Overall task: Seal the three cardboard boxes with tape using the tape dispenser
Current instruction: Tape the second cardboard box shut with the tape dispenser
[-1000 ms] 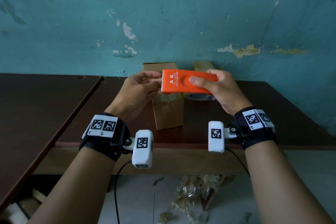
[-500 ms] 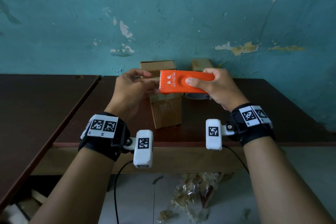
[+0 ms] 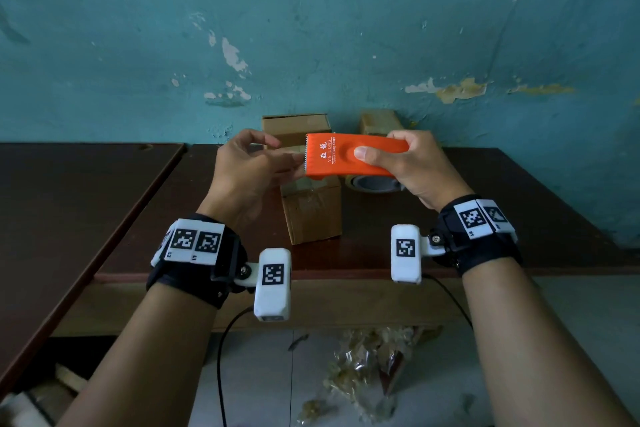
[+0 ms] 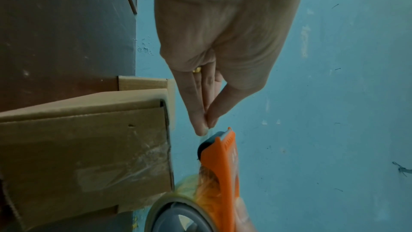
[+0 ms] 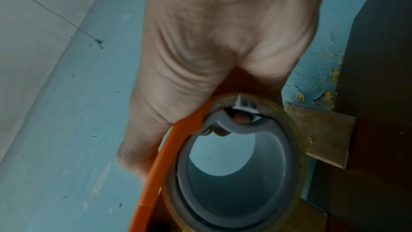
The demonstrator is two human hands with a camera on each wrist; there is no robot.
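My right hand (image 3: pixel 408 166) grips the orange tape dispenser (image 3: pixel 349 158) in the air above the dark table (image 3: pixel 519 218), thumb on its top. A clear tape roll (image 5: pixel 236 161) on a grey core sits under it. My left hand (image 3: pixel 249 166) pinches the clear tape end (image 4: pixel 208 130) at the toothed blade, between thumb and fingertips. The nearest cardboard box (image 3: pixel 311 211) stands just below the dispenser, with old tape on its side (image 4: pixel 111 165). A second box (image 3: pixel 294 126) stands behind it at the wall. A third box (image 3: pixel 381 121) is behind my right hand.
The teal wall (image 3: pixel 311 28) rises right behind the boxes. Another dark table (image 3: pixel 69 201) adjoins on the left. Crumpled plastic wrap (image 3: pixel 374 364) lies on the floor under the table edge.
Both hands and the dispenser have stayed at about the same height over the near box. My left fingers have closed onto the tape end at the blade.
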